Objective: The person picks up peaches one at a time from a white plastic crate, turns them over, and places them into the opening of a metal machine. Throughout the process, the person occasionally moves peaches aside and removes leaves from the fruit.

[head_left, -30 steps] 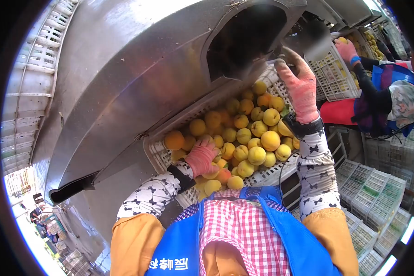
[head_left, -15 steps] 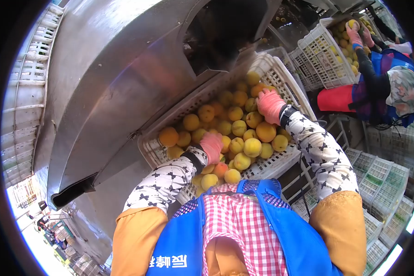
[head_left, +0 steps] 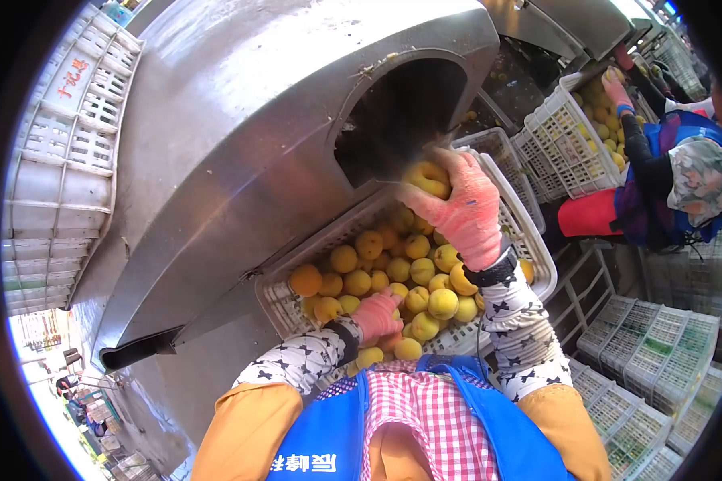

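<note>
My right hand (head_left: 467,210), in a pink glove, is raised above the far end of a white plastic crate, its fingers wrapped round a yellow peach (head_left: 427,179). It is in front of the dark opening (head_left: 397,108) of a metal machine and blurred by motion. My left hand (head_left: 375,317), gloved in pink too, rests low among the yellow peaches (head_left: 443,303) at the crate's near side. Its fingers curl down, and what they hold, if anything, is hidden. Several peaches lie heaped in the white crate (head_left: 529,240).
The curved metal machine (head_left: 217,184) rises along the crate's far left side. A co-worker (head_left: 666,160) at the right handles fruit in another white crate (head_left: 565,120). Stacked crates (head_left: 650,345) stand at lower right, with a white crate stack (head_left: 68,160) at far left.
My right hand has risen out of the heap toward the machine opening with a peach in it. My left hand stays among the peaches. The view has shifted slightly.
</note>
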Available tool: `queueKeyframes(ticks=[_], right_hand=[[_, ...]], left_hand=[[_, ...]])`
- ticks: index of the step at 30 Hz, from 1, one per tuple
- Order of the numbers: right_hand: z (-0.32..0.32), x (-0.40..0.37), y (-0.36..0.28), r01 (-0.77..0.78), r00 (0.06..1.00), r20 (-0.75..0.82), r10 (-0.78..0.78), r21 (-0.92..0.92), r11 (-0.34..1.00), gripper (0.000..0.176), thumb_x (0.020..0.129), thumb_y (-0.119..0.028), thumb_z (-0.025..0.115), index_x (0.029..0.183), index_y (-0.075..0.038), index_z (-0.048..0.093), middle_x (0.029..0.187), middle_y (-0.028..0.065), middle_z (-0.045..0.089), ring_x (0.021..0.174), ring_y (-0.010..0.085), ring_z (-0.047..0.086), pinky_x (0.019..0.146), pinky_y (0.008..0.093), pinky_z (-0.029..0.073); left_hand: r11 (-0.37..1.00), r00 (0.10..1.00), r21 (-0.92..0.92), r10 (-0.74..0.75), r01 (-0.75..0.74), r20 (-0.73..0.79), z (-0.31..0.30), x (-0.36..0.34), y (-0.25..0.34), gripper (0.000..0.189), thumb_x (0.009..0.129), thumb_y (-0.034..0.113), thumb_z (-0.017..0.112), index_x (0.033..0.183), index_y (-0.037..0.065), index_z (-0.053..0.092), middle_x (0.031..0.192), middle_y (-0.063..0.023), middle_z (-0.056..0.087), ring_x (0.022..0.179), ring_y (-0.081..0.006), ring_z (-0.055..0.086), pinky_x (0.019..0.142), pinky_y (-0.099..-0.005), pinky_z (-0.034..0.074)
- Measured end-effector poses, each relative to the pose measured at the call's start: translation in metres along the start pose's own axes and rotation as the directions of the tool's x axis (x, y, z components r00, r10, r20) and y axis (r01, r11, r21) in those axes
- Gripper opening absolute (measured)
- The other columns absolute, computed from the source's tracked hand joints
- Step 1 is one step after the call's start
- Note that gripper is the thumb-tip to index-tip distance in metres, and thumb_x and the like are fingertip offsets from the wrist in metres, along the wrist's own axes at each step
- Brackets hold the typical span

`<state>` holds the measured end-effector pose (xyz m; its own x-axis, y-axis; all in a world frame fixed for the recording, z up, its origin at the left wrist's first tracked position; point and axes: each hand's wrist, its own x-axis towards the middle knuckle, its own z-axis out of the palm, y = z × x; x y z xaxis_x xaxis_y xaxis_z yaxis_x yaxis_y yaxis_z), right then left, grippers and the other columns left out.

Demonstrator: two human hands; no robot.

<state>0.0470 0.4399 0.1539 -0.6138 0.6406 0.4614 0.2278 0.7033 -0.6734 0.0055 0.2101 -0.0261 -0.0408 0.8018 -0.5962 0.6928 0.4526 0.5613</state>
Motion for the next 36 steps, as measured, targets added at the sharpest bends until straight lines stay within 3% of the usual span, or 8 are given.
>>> queueKeyframes(ticks=[4,9,16,19,22,26,32,36], right_hand=[[0.045,0.016,-0.002,-0.013,1.0,0.005,0.014,-0.232,0.973,0.071,0.072,-0.037,0.085,0.127,-0.002,0.057,0.108,0.0174,0.062,0.09,0.0385,0.066,0.08,0.0442,0.055],[0.036,0.016,-0.011,-0.03,0.981,0.181,0.064,-0.184,0.982,0.077,0.076,-0.025,0.079,0.139,0.0,0.043,0.126,0.0271,0.053,0.111,0.0433,0.058,0.09,0.0451,0.052],[0.069,0.062,-0.019,-0.123,0.853,0.407,0.326,-0.449,0.885,0.058,0.079,-0.033,0.073,0.124,0.0,0.055,0.12,0.023,0.057,0.105,0.0413,0.059,0.091,0.0453,0.052],[0.078,0.067,0.001,0.219,0.975,0.045,-0.22,-0.401,0.89,0.054,0.08,-0.032,0.076,0.12,0.001,0.061,0.117,0.0216,0.061,0.106,0.0382,0.063,0.093,0.0412,0.052],[0.003,0.039,0.003,0.087,0.989,-0.13,-0.069,0.143,0.986,0.053,0.082,-0.025,0.076,0.127,-0.001,0.06,0.119,0.0193,0.062,0.107,0.0335,0.063,0.095,0.0366,0.05],[-0.052,-0.021,0.077,-0.182,0.845,0.501,0.184,-0.054,0.982,0.047,0.084,-0.018,0.073,0.128,-0.005,0.063,0.116,0.016,0.065,0.106,0.0313,0.064,0.093,0.0377,0.051],[-0.032,-0.101,0.112,0.572,0.444,0.778,0.446,-0.628,0.527,0.057,0.074,-0.013,0.072,0.128,-0.008,0.057,0.123,0.0154,0.058,0.12,0.0315,0.055,0.097,0.0419,0.046],[-0.061,-0.089,0.131,0.116,0.584,0.777,0.234,-0.365,0.924,0.074,0.069,-0.021,0.082,0.134,-0.002,0.052,0.121,0.0179,0.06,0.113,0.0336,0.06,0.099,0.0418,0.048]], left_hand=[[0.729,0.95,-0.609,-0.263,0.311,0.171,-0.036,0.006,0.015,0.059,0.075,0.039,0.075,0.121,0.005,0.06,0.131,-0.0191,0.054,0.12,-0.0339,0.056,0.101,-0.0403,0.045],[0.934,0.958,-0.285,0.146,-0.215,-0.245,-0.018,0.028,0.055,0.073,0.077,0.043,0.074,0.137,0.008,0.051,0.12,-0.0184,0.062,0.116,-0.0333,0.06,0.093,-0.0431,0.05],[0.994,0.961,-0.077,0.1,-0.083,0.257,-0.003,0.064,0.056,0.071,0.08,0.044,0.068,0.141,0.011,0.048,0.119,-0.0182,0.067,0.104,-0.0371,0.066,0.087,-0.0462,0.051],[0.877,0.912,-0.335,0.397,-0.344,0.103,0.034,0.09,0.016,0.077,0.083,0.048,0.072,0.139,0.001,0.05,0.121,-0.0156,0.067,0.105,-0.0303,0.066,0.091,-0.0411,0.051],[0.206,0.982,-0.978,0.178,0.028,0.065,-0.035,0.001,0.04,0.058,0.093,0.038,0.068,0.136,0.001,0.053,0.123,-0.013,0.065,0.112,-0.0187,0.063,0.095,-0.032,0.051],[-0.376,0.996,-0.924,0.076,0.065,0.039,-0.059,-0.054,0.003,0.057,0.097,0.045,0.062,0.136,0.005,0.053,0.116,-0.0175,0.067,0.092,-0.0254,0.072,0.077,-0.0381,0.062],[-0.424,0.986,-0.893,-0.127,-0.149,-0.104,-0.051,-0.076,-0.009,0.063,0.096,0.049,0.061,0.138,0.003,0.05,0.119,-0.024,0.065,0.091,-0.0314,0.071,0.074,-0.0432,0.061],[-0.532,0.978,-0.822,-0.07,-0.202,-0.195,-0.051,-0.087,0.016,0.065,0.096,0.049,0.06,0.14,0.002,0.047,0.126,-0.0267,0.061,0.092,-0.0355,0.07,0.077,-0.0475,0.059]])
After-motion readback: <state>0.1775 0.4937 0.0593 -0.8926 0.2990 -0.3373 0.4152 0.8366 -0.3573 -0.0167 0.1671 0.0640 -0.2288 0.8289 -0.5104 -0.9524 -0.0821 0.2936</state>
